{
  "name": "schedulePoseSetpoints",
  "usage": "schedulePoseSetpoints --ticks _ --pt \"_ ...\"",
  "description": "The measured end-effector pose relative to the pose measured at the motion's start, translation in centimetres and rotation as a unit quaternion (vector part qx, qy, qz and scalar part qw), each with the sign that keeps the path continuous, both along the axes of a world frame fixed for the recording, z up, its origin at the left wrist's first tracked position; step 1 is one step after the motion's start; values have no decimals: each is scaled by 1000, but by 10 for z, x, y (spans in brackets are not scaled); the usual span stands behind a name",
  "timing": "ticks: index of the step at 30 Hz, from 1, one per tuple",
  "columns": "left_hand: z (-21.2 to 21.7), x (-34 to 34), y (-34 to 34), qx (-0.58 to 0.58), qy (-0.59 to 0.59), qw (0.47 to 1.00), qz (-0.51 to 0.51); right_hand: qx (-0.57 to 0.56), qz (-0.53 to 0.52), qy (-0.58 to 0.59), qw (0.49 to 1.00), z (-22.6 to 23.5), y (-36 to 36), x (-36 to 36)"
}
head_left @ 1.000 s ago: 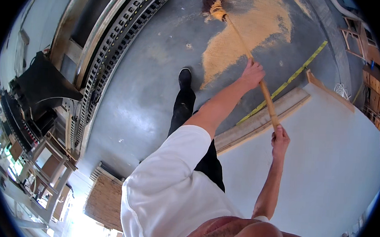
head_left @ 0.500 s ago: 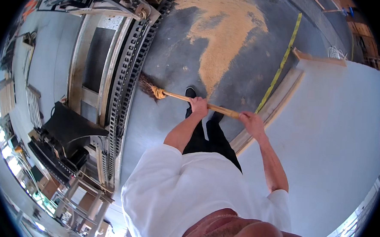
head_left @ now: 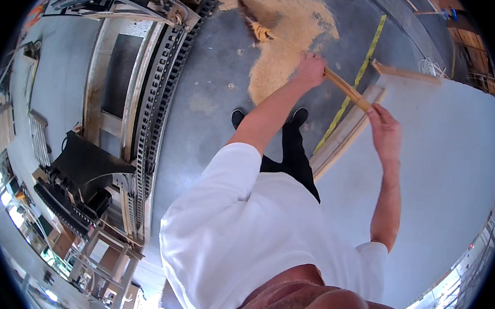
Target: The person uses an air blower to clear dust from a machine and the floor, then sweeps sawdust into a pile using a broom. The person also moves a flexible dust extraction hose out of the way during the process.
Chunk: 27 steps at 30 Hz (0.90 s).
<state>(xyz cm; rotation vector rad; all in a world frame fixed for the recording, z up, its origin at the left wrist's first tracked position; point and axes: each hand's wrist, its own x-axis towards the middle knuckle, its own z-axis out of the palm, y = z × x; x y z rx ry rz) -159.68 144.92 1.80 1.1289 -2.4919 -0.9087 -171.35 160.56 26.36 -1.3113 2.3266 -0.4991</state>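
Both my hands hold a long-handled broom [head_left: 346, 89] stretched out ahead of me. My left hand [head_left: 310, 69] wraps round the middle of its wooden handle, and my right hand [head_left: 384, 127] grips the end nearest me on the right. At the far end, the dark bristle head with its yellow binding [head_left: 260, 32] is over the left side of a spread of tan sawdust [head_left: 292, 48]. Whether the bristles press on the floor I cannot tell. The sawdust narrows toward my dark shoes.
Along the left runs a machine rail with a black toothed track [head_left: 160, 88]. On the right, yellow tape [head_left: 354, 84] marks the floor beside a wooden beam [head_left: 346, 134] edging a large pale panel [head_left: 426, 158]. A white cable coil [head_left: 431, 67] lies farther off.
The broom head has swung from beside the rail out to the far sawdust. Both hands moved forward and right with the handle. My feet stand farther apart, and the sawdust's near tip is blunter.
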Motion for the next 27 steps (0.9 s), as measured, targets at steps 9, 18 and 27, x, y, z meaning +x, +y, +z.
schedulePoseSetpoints --ticks 9,18,27 --pt "-14 -2 124 177 -174 953 175 137 172 -137 966 -38 -38 -138" --pt "-62 -73 201 317 -264 898 155 165 336 -44 926 -92 -16 -163" --pt "-32 -227 33 120 -47 973 193 66 194 84 975 13 -66 -239"
